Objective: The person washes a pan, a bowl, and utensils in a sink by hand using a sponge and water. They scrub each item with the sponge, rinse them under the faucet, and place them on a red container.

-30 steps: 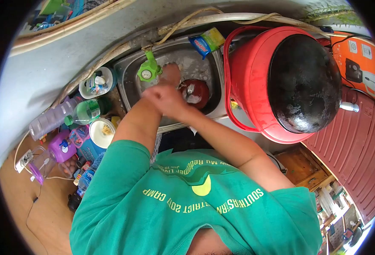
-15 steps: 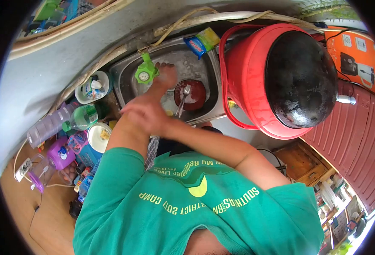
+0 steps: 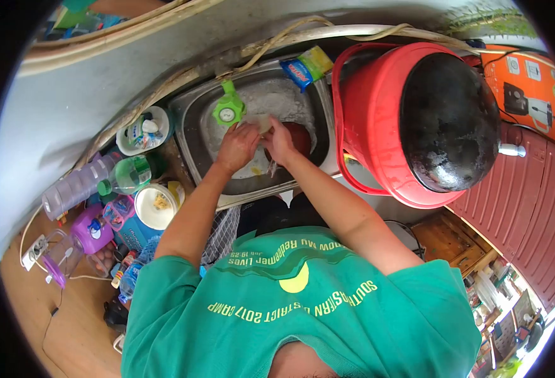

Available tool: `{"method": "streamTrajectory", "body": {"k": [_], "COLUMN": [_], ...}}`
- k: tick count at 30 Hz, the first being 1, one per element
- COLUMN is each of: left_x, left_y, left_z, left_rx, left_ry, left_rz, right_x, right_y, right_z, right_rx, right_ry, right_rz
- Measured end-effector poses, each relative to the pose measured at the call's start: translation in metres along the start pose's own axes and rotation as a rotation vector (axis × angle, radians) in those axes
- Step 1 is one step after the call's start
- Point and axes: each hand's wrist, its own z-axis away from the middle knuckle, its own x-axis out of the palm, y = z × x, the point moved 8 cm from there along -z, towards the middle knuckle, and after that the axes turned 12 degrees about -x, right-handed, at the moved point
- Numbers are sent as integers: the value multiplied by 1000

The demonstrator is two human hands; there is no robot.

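Observation:
Over the metal sink (image 3: pixel 189 148), my left hand (image 3: pixel 239 148) has its fingers together just below the green tap (image 3: pixel 228 110). My right hand (image 3: pixel 280 142) meets it from the right, fingers closed round a small pale, translucent thing (image 3: pixel 263 123) between the two hands. My left fingertips are at that thing's left side; its shape is partly hidden. Under and beside my right hand lies a dark red bowl (image 3: pixel 300 138) in the sink, with cutlery partly showing (image 3: pixel 272 169). Whitish suds cover parts of the basin.
A blue and yellow packet (image 3: pixel 307 68) rests on the sink's back edge. Close on the right stands a big red container (image 3: pixel 378 120) with a black lid. Left are a white tub (image 3: pixel 154 206), a green bottle (image 3: pixel 129 175) and a soap container (image 3: pixel 142 130).
My right hand has left my left forearm and moved forward to the pale thing. My left hand has drawn back a little from beside the tap, and the forearms no longer cross.

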Motion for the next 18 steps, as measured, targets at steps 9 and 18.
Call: {"method": "streamTrajectory", "body": {"k": [9,18], "left_x": [4,77], "left_y": [-89,-112], "left_z": [38,60], "left_rx": [-847,-1002], "left_ry": [570,431], "left_rz": [976,1261], "right_x": [110,93], "right_y": [-17,-61], "right_z": [-44,8], "right_rx": [-891,-902], "right_ry": [-588,-989], "right_rz": [993,1344]}}
